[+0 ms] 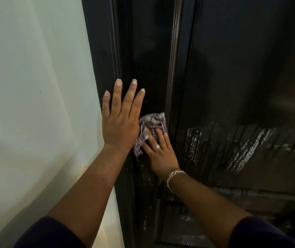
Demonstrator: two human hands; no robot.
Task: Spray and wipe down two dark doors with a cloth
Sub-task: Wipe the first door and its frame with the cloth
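Observation:
A dark panelled door (232,77) fills the middle and right of the head view, with white foamy spray streaks (241,145) across its lower panel. My left hand (119,119) lies flat with straight fingers against the door's left edge and frame. Just below and right of it, my right hand (158,149) presses a crumpled checked cloth (152,126) against the door's left stile, fingers spread over the cloth. A ring and a silver bracelet show on that hand and wrist. Part of the cloth is hidden behind my left hand.
A pale wall (35,104) runs along the left, meeting the dark door frame (114,51). A raised moulding (173,59) runs vertically down the door between stile and panel. No spray bottle is in view.

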